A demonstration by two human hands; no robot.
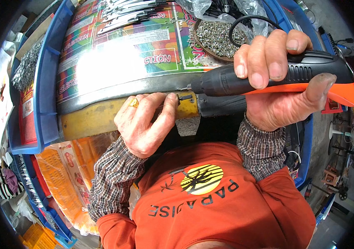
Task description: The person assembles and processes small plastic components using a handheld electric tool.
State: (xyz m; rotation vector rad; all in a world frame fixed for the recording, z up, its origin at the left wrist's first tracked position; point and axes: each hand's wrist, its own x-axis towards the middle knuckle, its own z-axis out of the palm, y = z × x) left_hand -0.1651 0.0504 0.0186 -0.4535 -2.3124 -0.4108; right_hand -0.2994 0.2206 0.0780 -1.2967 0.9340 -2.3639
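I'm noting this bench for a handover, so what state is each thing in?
Electric screwdriver: held sideways, bit pointing left; can't tell whether it's running
Right hand: closed around the electric screwdriver
Left hand: fingers bent at the yellow bar; grip unclear
Screws: loose, heaped in the round dish
Metal strips: piled loosely
Clear plastic bag: crumpled
Black cable: bent in a curve

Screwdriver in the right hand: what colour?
The screwdriver is black and orange, best seen in the head view.
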